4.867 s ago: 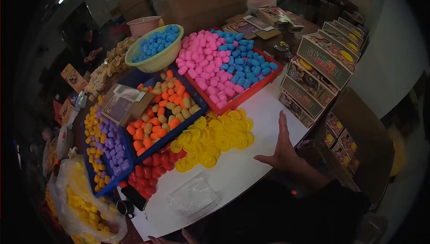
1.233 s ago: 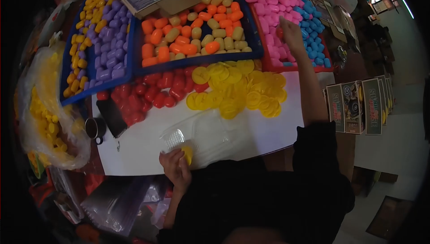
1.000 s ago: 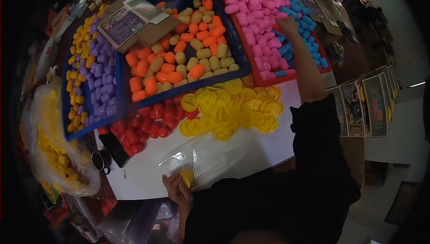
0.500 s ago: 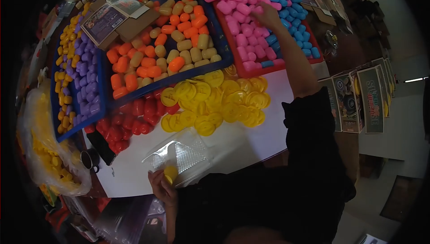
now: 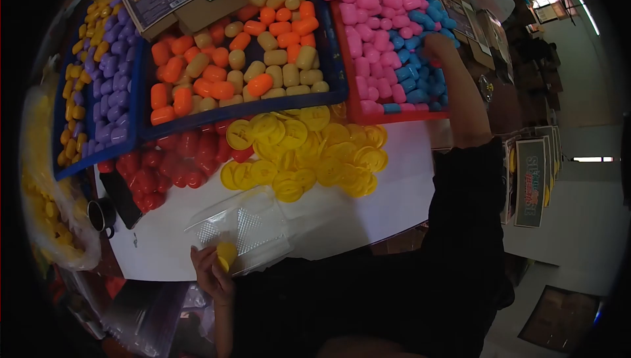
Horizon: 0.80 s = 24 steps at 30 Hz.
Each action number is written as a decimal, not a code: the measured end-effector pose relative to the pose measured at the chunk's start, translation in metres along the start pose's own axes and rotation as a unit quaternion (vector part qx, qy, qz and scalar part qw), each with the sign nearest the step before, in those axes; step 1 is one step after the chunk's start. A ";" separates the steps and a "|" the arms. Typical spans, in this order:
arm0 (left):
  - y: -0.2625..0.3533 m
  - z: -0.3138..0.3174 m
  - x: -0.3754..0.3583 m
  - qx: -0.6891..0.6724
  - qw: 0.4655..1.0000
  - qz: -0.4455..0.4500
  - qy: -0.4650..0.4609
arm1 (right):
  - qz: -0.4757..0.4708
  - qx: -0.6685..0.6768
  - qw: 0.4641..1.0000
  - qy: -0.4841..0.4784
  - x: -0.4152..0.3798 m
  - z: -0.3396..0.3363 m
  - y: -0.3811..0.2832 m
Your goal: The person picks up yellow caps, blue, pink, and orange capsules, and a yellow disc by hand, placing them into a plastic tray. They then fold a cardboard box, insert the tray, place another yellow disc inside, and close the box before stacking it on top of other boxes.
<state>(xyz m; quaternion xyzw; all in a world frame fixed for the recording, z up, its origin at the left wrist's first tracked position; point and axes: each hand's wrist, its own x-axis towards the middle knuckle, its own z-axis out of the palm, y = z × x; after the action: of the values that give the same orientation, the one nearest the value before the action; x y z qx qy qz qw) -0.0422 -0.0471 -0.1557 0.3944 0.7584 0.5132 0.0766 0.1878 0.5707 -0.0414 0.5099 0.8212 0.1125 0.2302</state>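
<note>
My right hand reaches down over blue plastic capsules at the right side of a red tray. Its fingers are curled and mostly hidden; a small pink spot shows just below them. Pink capsules fill the left part of that tray. At the near edge of the table, my left hand is closed at the rim of a clear plastic tray. Yellow discs sit by its fingertips, at the clear tray's corner.
Behind the clear tray lie heaped yellow discs and red plastic pieces. A blue tray holds orange and tan capsules; another blue tray holds purple and yellow ones. At left are a phone, a mug and a plastic bag.
My right hand has gone from the pink capsules to the blue ones, towards the right. The view has shifted; my left hand stays beside the clear tray and its yellow discs.
</note>
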 end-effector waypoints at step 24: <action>0.003 0.016 0.009 -0.005 0.989 0.063 0.132 | -0.669 0.197 0.716 0.016 -0.308 -0.009 -0.311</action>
<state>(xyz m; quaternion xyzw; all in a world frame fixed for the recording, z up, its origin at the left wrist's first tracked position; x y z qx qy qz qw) -0.0382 -0.0289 -0.1580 0.3697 0.7329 0.5685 -0.0549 0.0546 0.1562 -0.0833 -0.1411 0.9552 -0.2271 0.1266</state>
